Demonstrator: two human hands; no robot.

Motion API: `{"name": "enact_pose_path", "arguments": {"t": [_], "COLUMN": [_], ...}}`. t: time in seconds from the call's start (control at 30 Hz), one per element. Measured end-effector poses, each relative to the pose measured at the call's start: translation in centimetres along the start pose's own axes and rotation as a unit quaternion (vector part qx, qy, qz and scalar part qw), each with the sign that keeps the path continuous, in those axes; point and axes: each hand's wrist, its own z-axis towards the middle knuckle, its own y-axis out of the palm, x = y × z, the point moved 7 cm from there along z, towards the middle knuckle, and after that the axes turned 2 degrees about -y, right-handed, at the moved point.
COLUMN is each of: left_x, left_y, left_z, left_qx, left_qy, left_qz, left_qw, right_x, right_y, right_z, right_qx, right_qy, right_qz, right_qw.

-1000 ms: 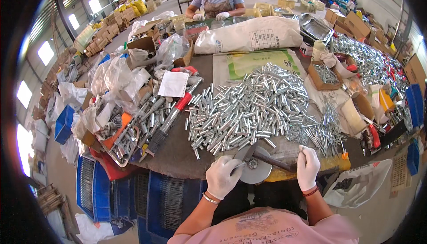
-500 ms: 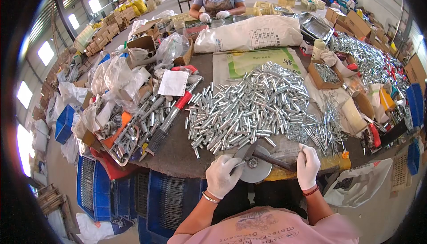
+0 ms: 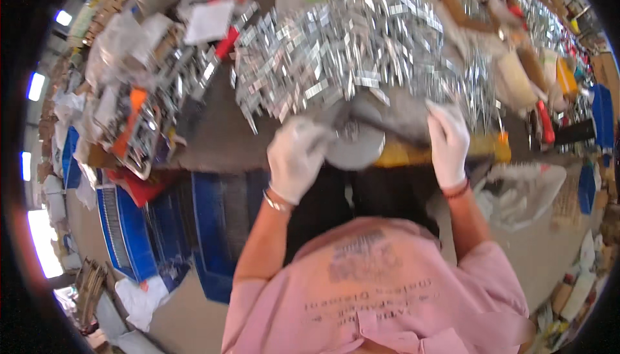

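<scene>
My left hand (image 3: 296, 157), in a white glove, is at the near table edge with its fingers closed on a small metal tube against a round grey metal disc (image 3: 356, 147). My right hand (image 3: 447, 141), also gloved, grips the end of a dark handle (image 3: 394, 131) that runs to the disc. Just beyond both hands lies a big pile of shiny metal tubes (image 3: 349, 44). The picture is blurred, so the finger detail is unclear.
Blue crates (image 3: 132, 225) stand under the table on the left. On the left of the table lies a heap of metal parts with orange pieces (image 3: 132, 121) and a red-handled tool (image 3: 226, 42). A clear plastic bag (image 3: 523, 192) hangs at the right.
The view has tipped downward and come closer, with motion blur. Both hands stay at the disc on the table edge, holding the same things.
</scene>
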Motion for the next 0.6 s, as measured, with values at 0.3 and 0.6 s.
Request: {"name": "enact_pose_path", "arguments": {"t": [0.3, 0.6], "left_x": [0.4, 1.4], "left_y": [0.1, -0.2], "left_z": [-0.5, -0.6], "left_qx": [-0.059, -0.067], "left_qy": [-0.052, -0.054], "left_qz": [-0.065, -0.033], "left_qw": [0.995, 0.996], "right_x": [-7.8, -7.7], "right_y": [6.2, 7.6], "right_z": [-0.8, -0.3], "right_qx": [-0.270, -0.283], "right_qy": [-0.107, -0.145], "right_qz": [-0.031, -0.042], "right_qw": [0.956, 0.947]}}
